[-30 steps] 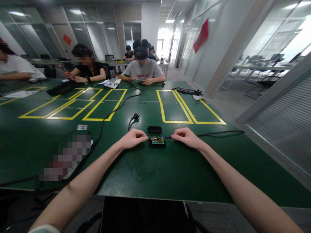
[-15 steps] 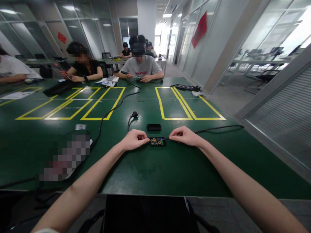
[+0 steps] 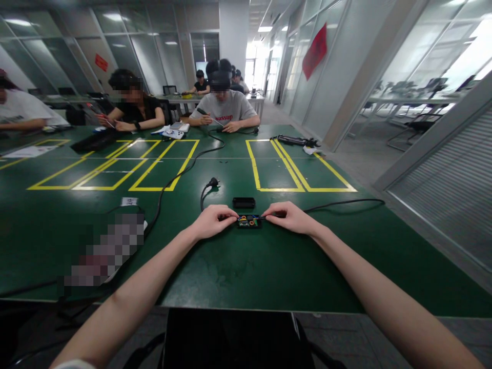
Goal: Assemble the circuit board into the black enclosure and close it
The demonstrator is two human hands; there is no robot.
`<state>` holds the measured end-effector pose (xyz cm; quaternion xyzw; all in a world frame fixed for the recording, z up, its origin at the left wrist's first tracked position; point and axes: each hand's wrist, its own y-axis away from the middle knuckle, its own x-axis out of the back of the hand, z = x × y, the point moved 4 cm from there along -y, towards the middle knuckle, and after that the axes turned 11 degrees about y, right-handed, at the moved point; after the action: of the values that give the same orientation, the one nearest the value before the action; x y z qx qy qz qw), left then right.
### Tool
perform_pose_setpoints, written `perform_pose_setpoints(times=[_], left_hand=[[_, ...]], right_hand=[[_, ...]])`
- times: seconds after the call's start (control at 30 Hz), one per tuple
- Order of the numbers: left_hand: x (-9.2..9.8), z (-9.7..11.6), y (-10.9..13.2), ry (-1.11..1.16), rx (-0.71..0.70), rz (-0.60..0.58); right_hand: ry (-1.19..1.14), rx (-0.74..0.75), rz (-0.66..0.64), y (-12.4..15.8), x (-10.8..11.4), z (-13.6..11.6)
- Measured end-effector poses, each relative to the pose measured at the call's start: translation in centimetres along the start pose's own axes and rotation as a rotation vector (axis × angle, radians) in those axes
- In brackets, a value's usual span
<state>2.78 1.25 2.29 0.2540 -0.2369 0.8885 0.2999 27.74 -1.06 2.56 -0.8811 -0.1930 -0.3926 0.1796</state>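
Note:
A small open black adapter case point(image 3: 249, 226) lies on the green table, with a circuit board point(image 3: 245, 223), copper coils and thin coloured wires showing inside. At its left end my left hand point(image 3: 215, 220) is closed in a pinch on the power cord, mostly hidden by the fingers. This cord runs back to a black plug point(image 3: 212, 182). My right hand point(image 3: 288, 217) pinches a black cable point(image 3: 346, 204) where it meets the right end of the case. Just behind the case sits a separate black cover point(image 3: 244, 202), hollow side up.
To the left lies a blurred-out object point(image 3: 107, 251) beside a long black cord point(image 3: 158, 205). Yellow tape rectangles point(image 3: 272, 190) mark the table farther off. Across it, a person in a grey shirt point(image 3: 225, 107) holds a tool. A dark folded stand point(image 3: 294, 140) lies at the far right.
My right hand has shifted slightly left, closer to the case. The case has moved slightly away from me, and the fingertips of both hands are nearer together.

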Motion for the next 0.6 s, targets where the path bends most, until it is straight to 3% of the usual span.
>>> perform_pose_setpoints(times=[0.23, 0.6], left_hand=[[0.2, -0.3, -0.4, -0.190, 0.001, -0.006], [0.7, 0.4, 0.2, -0.166, -0.061, -0.076]], right_hand=[[-0.013, -0.028, 0.024, -0.1, -0.6, 0.5], [0.192, 0.129, 0.092, -0.4, -0.4, -0.7]])
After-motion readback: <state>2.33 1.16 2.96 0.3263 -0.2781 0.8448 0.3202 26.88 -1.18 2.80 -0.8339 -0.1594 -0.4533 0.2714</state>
